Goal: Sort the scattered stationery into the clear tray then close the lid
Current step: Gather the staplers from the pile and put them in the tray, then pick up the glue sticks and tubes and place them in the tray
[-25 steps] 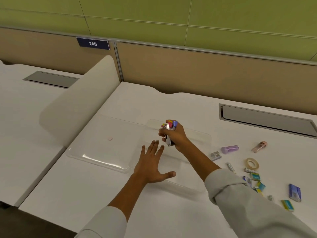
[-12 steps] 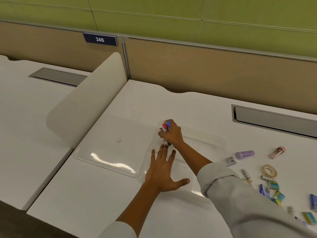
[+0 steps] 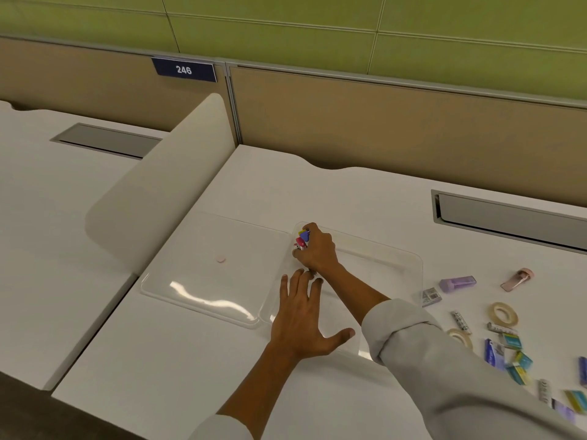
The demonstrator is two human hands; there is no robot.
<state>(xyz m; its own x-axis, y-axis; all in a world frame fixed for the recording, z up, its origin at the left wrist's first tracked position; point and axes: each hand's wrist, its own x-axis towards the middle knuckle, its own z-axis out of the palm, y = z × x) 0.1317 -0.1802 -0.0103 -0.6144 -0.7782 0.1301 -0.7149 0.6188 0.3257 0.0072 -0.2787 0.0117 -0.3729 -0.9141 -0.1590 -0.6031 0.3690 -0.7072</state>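
Your right hand [image 3: 317, 249] is curled tight around a bundle of markers [image 3: 302, 239], their red, blue and yellow caps poking out at the far-left corner of the clear tray [image 3: 409, 265], low inside it. Your left hand [image 3: 301, 322] lies flat and spread, fingers open and holding nothing, across the tray's near-left edge, apparently pinning it to the white desk [image 3: 286, 185]. The lid [image 3: 209, 271] rests open and flat just left of the tray, a small pink dot on it. The rest of the stationery is scattered on the desk to your right: a purple case [image 3: 457, 283], a pink clip-like item [image 3: 517, 279], a roll of tape [image 3: 503, 313] and a heap of small blue and teal packets [image 3: 511, 354]. The risks, as judged from here: let the bundle go all at once and the round markers may roll across the tray floor or out over its shallow wall; ease your left palm off too soon and the light tray could skid; and most of the sorting looks undone, so anything piled high could later keep the lid from closing.
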